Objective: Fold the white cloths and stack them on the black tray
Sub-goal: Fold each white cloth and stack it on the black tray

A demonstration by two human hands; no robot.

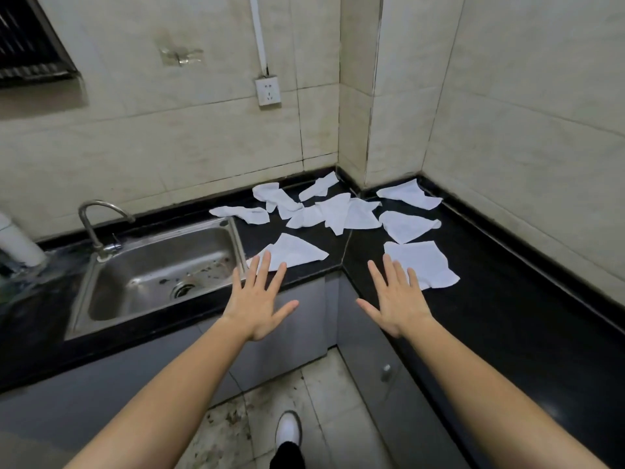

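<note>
Two cloths lay nearest at the inner corner of the worktop [507, 316], the triangular cloth [294, 253] ahead of my left hand [258, 301], the squarish cloth [422, 262] ahead of my right hand [399, 299], both hands spread flat and empty; no tray showed.

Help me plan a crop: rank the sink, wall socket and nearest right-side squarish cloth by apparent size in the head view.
1. sink
2. squarish cloth
3. wall socket, farther from the camera, so its true size is unsure
</note>
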